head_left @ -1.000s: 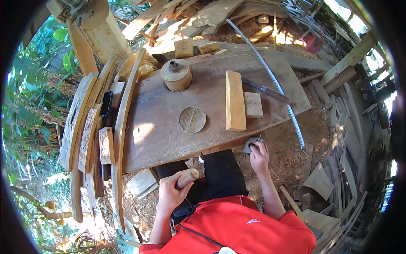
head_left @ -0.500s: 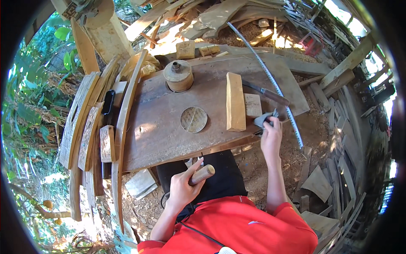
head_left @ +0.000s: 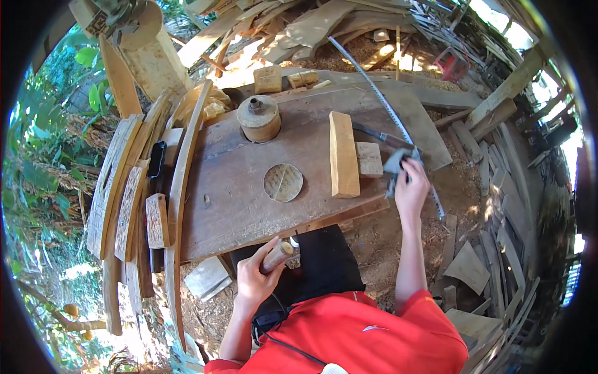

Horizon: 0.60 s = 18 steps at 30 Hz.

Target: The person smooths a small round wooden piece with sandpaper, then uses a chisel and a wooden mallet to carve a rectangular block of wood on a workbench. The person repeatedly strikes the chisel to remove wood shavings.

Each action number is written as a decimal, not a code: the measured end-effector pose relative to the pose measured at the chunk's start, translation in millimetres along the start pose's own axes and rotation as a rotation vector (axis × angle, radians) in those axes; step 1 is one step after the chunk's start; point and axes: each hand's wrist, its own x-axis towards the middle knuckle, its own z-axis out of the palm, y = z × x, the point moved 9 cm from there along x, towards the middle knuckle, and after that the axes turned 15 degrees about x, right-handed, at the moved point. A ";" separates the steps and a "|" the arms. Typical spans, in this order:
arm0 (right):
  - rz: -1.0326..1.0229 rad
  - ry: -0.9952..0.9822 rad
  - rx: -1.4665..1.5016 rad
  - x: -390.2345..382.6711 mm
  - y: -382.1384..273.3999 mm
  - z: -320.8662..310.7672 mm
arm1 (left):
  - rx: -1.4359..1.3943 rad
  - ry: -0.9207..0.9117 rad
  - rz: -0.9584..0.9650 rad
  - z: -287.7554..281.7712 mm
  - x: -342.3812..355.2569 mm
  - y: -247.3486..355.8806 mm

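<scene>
Over my lap, just off the bench's front edge, my left hand (head_left: 256, 280) is closed round a wooden-handled tool (head_left: 278, 254). A shiny bit of metal shows beyond the handle, but its kind I cannot make out. My right hand (head_left: 413, 188) pinches a crumpled grey cloth (head_left: 395, 163) at the right end of the bench. Close to that cloth lie a small square wood block (head_left: 369, 159) and a long upright-lying wood block (head_left: 344, 156). A dark curved blade with a handle (head_left: 383, 135) rests behind them, its handle end partly behind the cloth.
The brown wooden bench (head_left: 218, 168) carries a round lidded wooden pot (head_left: 258, 118) and a round dish (head_left: 283, 182). A long ruler (head_left: 374, 90) slants across its right side. Curved planks (head_left: 177, 212) stack on the left. Scrap wood (head_left: 468, 269) lies right.
My right hand has moved the cloth slightly right and up, away from the small block. The left hand with the tool has shifted a little left, and the handle has turned more upright.
</scene>
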 end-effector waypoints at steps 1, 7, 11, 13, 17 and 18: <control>-0.010 -0.029 -0.032 11.7 8.8 12.4 | -0.061 0.003 0.035 1.6 1.9 5.5; -0.064 -0.205 -0.183 2.4 25.2 44.2 | -0.152 -0.035 0.015 8.3 1.7 10.5; 0.004 -0.163 -0.267 -33.7 30.1 -9.3 | -0.136 -0.046 -0.011 12.9 -0.2 4.5; 0.119 -0.181 -0.306 -66.7 47.0 -42.2 | -0.146 -0.033 -0.050 12.8 -3.3 -1.4; 0.614 -0.181 -0.263 -127.4 86.2 -77.1 | -0.211 -0.030 -0.142 15.0 -4.4 -13.9; 0.484 -0.080 -0.251 -117.4 75.4 -81.9 | -0.220 -0.032 -0.146 17.4 -2.7 -14.8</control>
